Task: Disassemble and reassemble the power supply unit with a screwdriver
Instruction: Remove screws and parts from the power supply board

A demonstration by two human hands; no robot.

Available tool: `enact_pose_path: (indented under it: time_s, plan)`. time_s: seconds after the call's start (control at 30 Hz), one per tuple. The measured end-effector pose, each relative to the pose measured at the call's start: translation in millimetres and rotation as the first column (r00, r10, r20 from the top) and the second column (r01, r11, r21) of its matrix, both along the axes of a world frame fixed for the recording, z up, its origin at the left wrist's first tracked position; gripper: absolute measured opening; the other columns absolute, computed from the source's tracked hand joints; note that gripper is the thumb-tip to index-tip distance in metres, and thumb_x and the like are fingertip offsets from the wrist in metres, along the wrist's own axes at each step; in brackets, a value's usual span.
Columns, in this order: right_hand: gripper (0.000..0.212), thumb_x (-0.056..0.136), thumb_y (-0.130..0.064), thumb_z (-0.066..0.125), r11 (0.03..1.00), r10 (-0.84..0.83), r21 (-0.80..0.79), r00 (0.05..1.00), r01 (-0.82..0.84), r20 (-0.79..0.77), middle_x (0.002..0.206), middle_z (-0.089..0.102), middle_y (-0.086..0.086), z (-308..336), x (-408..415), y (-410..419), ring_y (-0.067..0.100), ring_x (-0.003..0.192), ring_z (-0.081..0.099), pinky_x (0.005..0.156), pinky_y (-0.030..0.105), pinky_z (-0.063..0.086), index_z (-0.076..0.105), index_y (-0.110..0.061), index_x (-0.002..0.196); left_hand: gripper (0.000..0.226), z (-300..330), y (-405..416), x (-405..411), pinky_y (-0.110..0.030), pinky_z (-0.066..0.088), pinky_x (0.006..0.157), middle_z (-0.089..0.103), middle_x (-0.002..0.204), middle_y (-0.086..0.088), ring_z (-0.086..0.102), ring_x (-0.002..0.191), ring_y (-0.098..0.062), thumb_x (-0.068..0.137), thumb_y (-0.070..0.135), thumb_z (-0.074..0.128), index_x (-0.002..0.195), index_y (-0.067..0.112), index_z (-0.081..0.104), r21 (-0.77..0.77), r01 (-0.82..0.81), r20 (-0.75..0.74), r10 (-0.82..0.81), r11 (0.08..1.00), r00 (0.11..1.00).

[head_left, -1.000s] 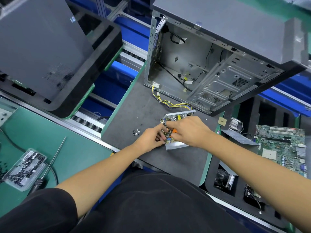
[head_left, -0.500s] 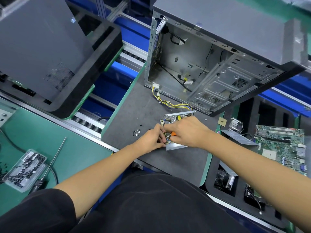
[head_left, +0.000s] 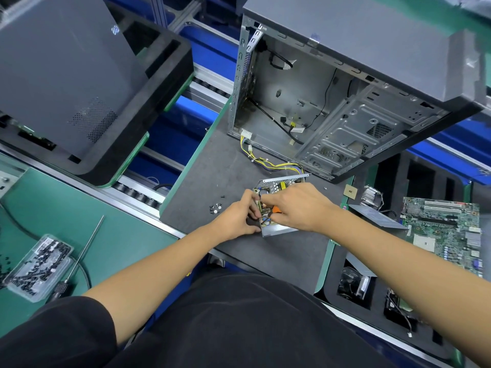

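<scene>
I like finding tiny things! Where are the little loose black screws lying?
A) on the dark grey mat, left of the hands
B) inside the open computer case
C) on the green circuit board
A: the little loose black screws lie on the dark grey mat, just left of the left hand.

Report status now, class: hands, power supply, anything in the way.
Right hand grips orange-handled screwdriver; left hand steadies power supply. Supply open, board exposed, on grey mat. Loose screws just left; nothing blocking.

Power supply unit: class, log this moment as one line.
open metal power supply unit on grey mat | left hand steadies | right hand grips orange-handled screwdriver
</scene>
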State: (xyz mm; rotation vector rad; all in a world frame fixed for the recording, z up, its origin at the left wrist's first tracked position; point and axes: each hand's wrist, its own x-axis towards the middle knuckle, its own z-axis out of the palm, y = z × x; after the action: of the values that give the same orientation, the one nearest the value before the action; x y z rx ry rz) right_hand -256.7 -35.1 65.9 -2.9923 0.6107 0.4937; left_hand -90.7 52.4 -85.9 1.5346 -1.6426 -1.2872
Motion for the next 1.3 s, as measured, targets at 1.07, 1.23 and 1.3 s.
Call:
enact_pose_path:
  time_s: [1.07,1.23,1.3]
  plan:
    - [0.018,0.087,-0.033,0.045,0.998,0.052,-0.044,0.997,-0.055,-0.048,0.066,0.061,0.001,-10,5,2,0.029,0.058,0.048,0.05,0.033,0.02,0.052,-0.033,0.103,0.06,0,5,3,-0.042,0.055,0.087,0.068,0.097,0.017,0.065,0.09,-0.007,0.079,0.015,0.082,0.105,0.036,0.033,-0.013,0.027,0.107,-0.025,1.0,0.994]
    - [0.01,0.087,-0.035,0.045,0.997,0.065,-0.025,0.996,-0.067,-0.067,0.054,0.034,-0.003,-10,8,1,0.029,0.054,0.047,0.048,0.031,0.026,0.045,-0.034,0.097,0.054,-3,5,3,-0.042,0.056,0.085,0.067,0.095,0.019,0.066,0.09,-0.008,0.08,0.017,0.082,0.114,0.022,0.04,-0.016,0.031,0.101,-0.029,0.999,0.994]
    - [0.011,0.087,-0.036,0.043,0.996,0.08,-0.037,0.994,-0.083,-0.069,0.053,0.03,-0.004,-10,9,1,0.029,0.053,0.046,0.047,0.031,0.02,0.047,-0.033,0.097,0.054,-3,5,2,-0.042,0.056,0.083,0.068,0.095,0.02,0.066,0.089,-0.009,0.081,0.019,0.081,0.114,0.022,0.039,-0.011,0.032,0.117,-0.03,0.999,0.993]
